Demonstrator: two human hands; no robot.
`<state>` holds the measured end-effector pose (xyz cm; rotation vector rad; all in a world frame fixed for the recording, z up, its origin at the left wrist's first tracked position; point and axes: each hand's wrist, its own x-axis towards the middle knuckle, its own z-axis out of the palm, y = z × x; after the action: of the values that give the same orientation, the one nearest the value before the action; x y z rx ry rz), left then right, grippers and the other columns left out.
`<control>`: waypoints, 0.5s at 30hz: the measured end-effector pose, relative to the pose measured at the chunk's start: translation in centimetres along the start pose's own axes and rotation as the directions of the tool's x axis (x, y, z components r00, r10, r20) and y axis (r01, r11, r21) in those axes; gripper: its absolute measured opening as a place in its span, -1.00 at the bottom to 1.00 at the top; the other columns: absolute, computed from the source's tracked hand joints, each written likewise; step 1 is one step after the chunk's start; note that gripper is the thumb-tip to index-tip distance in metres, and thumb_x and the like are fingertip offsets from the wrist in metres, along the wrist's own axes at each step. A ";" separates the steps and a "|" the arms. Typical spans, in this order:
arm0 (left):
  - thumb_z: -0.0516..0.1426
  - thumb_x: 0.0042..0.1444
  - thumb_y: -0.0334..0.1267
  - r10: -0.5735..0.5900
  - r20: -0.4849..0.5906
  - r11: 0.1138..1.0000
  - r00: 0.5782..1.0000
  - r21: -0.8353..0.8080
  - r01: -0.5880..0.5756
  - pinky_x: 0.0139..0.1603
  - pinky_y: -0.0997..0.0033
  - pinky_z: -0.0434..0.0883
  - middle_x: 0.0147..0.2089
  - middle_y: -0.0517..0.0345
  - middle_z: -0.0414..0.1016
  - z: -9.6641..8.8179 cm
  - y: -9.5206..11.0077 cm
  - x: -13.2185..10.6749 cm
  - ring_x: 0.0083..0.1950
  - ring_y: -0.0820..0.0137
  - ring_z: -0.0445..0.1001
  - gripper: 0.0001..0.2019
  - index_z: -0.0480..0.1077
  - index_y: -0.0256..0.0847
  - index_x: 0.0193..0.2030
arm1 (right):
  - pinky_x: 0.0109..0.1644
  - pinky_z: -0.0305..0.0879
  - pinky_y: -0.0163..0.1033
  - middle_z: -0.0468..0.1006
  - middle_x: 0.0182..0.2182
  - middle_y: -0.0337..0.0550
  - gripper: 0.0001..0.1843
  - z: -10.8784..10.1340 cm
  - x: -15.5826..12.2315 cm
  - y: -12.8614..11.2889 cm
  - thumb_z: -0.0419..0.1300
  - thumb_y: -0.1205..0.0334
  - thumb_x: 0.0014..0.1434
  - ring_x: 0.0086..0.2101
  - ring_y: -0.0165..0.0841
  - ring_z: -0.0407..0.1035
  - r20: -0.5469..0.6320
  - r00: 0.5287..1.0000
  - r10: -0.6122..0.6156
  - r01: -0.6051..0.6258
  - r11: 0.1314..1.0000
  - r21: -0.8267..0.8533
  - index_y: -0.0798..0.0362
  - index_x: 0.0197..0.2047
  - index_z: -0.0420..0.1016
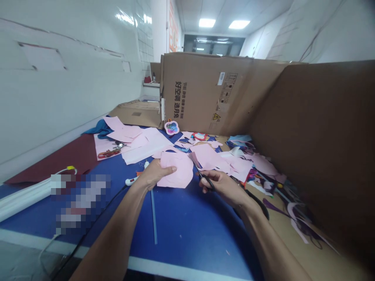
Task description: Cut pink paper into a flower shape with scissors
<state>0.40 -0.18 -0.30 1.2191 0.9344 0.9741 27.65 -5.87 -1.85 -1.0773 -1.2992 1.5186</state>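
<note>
Tall cardboard panels [205, 93] stood along the far and right sides of a blue table [187, 226], seemingly walling in the work area. Pink offcuts [140, 144] lay spread across the far half, pushed away from the cutting spot. Near the table's middle, the left hand [154, 173] held a pink sheet [178, 173] just above the surface, thumb on top and fingers beneath pinching its left edge, probably to keep it taut. The right hand [222, 187] had its fingers curled through black scissors [202, 175], blades meeting the sheet's right edge.
</note>
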 end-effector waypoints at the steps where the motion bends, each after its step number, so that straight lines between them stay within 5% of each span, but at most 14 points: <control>1: 0.48 -0.12 -0.17 0.003 0.006 1.000 1.000 -0.002 -0.003 -0.08 0.14 0.57 -0.04 -0.13 0.71 0.0 0.0 0.0 -0.12 0.09 0.68 -0.60 0.67 -0.22 -0.10 | -0.28 0.27 -0.24 0.59 -0.36 -0.22 -0.47 0.0 0.0 0.0 0.55 -0.02 0.04 -0.45 -0.41 0.43 -0.002 1.000 0.002 -0.002 1.000 0.001 0.10 -0.01 0.64; 15: 0.46 -0.11 -0.15 -0.005 -0.004 0.999 1.000 0.041 0.005 -0.05 0.11 0.57 -0.04 -0.15 0.71 -0.1 0.1 -0.1 -0.10 0.10 0.67 -0.61 0.65 -0.26 -0.13 | -0.28 0.28 -0.24 0.60 -0.37 -0.21 -0.51 -0.3 -0.1 -0.2 0.55 -0.05 0.04 -0.45 -0.42 0.41 0.000 1.000 0.018 -0.018 1.000 -0.016 0.10 -0.08 0.68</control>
<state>0.28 -0.20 -0.19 1.2494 0.9645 0.9578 27.96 -5.90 -1.62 -1.1013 -1.3067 1.5238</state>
